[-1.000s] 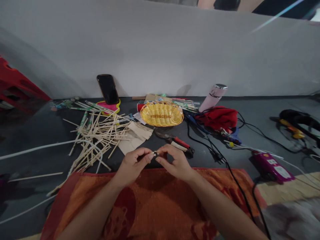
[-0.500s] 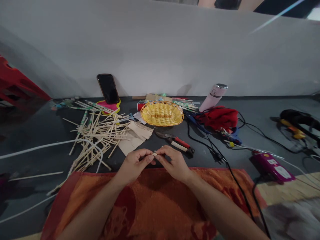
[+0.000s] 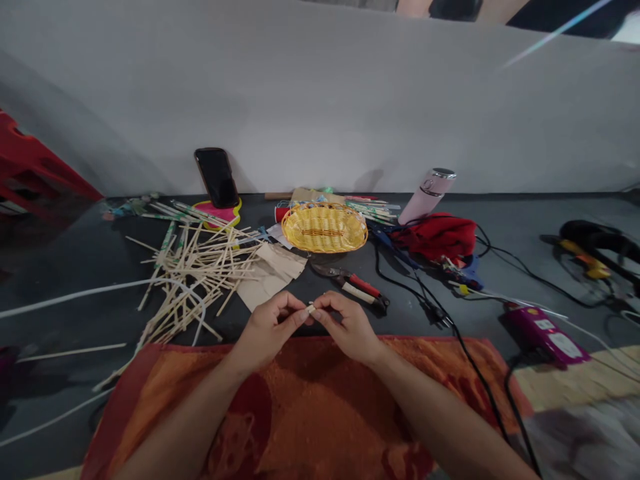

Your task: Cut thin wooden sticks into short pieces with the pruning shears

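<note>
My left hand (image 3: 274,328) and my right hand (image 3: 349,325) meet just beyond the far edge of an orange towel (image 3: 320,393). Thumbs and forefingers of both pinch a small pale piece, apparently short bits of wooden stick (image 3: 311,308); the fingertips hide most of it. Left of my hands lies a loose pile of thin wooden sticks (image 3: 200,273), partly over a sheet of brown paper (image 3: 273,270). Pruning shears (image 3: 353,283) with red and white handles rest just beyond my right hand. Farther back is a yellow oval woven basket (image 3: 325,230).
A phone (image 3: 217,177) leans against the white wall (image 3: 310,100). To the right stand a pink flask (image 3: 427,195), a red cloth (image 3: 440,235) and a purple power strip (image 3: 547,335). Black cables (image 3: 465,347) cross the floor and towel; a white cable (image 3: 100,291) runs at left.
My fingertips have shifted very slightly around the small pale piece, which shows a little differently. Everything else stays where it was.
</note>
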Action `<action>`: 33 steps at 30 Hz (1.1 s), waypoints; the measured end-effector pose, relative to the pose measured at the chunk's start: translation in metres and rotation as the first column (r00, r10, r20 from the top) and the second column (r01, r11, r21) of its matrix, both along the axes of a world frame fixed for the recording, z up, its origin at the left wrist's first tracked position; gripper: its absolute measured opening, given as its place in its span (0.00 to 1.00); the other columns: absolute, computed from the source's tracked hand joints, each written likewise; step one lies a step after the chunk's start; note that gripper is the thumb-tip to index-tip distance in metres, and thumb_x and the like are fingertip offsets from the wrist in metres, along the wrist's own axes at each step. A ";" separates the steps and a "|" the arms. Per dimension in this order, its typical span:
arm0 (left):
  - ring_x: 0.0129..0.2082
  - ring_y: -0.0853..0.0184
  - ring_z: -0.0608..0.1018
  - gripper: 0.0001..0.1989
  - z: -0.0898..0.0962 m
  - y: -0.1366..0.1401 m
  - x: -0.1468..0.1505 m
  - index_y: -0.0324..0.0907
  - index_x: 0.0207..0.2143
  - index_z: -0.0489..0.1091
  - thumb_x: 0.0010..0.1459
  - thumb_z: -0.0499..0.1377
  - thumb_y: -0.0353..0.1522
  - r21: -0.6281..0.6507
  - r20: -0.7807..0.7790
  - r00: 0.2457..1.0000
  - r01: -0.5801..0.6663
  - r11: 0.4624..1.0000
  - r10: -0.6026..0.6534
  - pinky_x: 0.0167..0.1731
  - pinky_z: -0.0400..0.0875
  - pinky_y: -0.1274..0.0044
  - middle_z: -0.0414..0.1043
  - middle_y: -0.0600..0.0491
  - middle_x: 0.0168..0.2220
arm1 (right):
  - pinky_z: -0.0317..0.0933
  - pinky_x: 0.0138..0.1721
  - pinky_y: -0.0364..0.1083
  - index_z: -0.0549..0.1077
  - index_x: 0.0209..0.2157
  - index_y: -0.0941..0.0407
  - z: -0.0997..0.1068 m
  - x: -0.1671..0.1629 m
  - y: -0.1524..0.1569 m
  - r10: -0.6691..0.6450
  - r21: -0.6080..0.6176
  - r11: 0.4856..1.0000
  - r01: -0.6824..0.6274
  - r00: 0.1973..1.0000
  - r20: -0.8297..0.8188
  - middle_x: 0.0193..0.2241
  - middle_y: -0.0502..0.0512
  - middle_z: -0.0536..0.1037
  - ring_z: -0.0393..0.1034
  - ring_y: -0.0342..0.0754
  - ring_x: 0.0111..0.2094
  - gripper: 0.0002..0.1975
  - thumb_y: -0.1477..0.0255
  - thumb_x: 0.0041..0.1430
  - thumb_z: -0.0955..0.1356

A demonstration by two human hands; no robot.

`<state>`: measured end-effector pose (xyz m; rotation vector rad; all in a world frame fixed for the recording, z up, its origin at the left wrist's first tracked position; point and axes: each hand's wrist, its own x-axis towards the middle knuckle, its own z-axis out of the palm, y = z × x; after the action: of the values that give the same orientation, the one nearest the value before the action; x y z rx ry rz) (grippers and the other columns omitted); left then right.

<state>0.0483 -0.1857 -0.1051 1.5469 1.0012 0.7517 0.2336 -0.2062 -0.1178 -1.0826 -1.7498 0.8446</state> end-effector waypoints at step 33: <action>0.33 0.68 0.77 0.10 -0.002 0.000 -0.001 0.41 0.34 0.72 0.59 0.57 0.38 0.126 -0.100 0.995 -0.011 0.992 0.023 0.35 0.70 0.78 0.77 0.53 0.32 | 0.61 0.37 0.44 0.73 0.33 0.55 0.001 0.001 0.001 0.019 -0.023 1.000 -0.018 1.000 0.018 0.30 0.51 0.75 0.69 0.44 0.34 0.07 0.70 0.64 0.64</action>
<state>0.0468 -0.1858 -0.1069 1.7009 1.0595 0.7667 0.2346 -0.2053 -0.1173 -1.0941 -1.7720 0.8703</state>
